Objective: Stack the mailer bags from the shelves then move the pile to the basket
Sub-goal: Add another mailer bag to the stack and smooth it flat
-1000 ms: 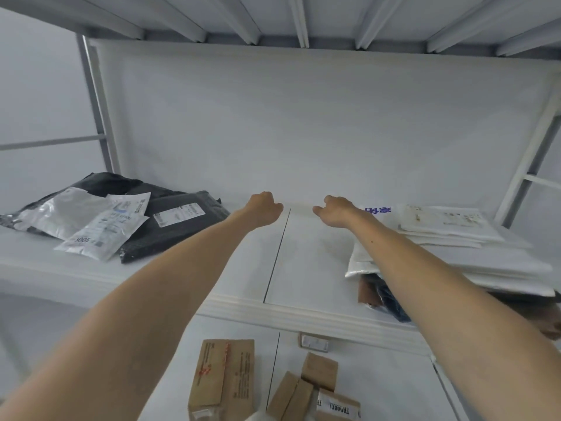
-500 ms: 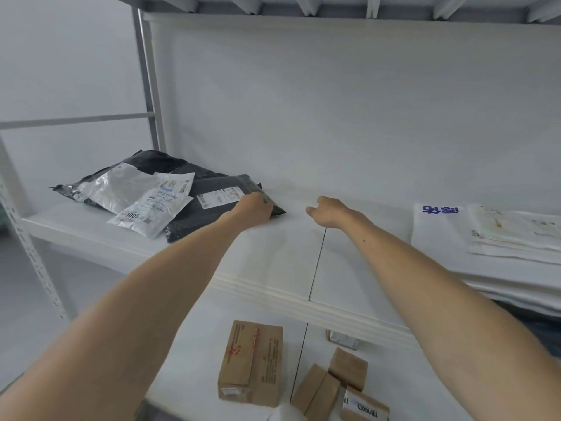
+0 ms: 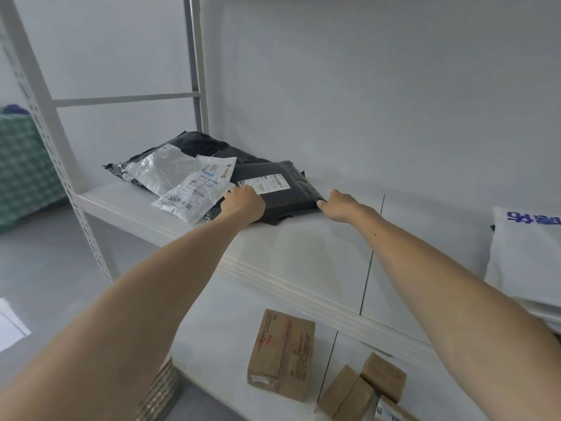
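A black mailer bag point(image 3: 288, 199) with a white label lies on the white shelf point(image 3: 303, 253), at the back left. My left hand point(image 3: 243, 203) is closed over its front left edge. My right hand point(image 3: 338, 205) pinches its right corner. A white printed mailer bag point(image 3: 194, 189) and a silvery one point(image 3: 158, 171) lie overlapping to the left, on top of another black bag point(image 3: 197, 142). At the right edge sits a pile of white mailer bags point(image 3: 528, 256) with blue lettering. No basket is in sight.
The lower shelf holds a tall cardboard box point(image 3: 282, 354) and several smaller ones point(image 3: 361, 387). A perforated white upright point(image 3: 54, 147) stands at the left. Beyond it is something green and checked point(image 3: 21, 165). Grey floor lies below left.
My view and both hands have swung left, from the bare middle of the shelf to the black mailer bag. Both hands now touch it, and the white pile has slid to the right edge.
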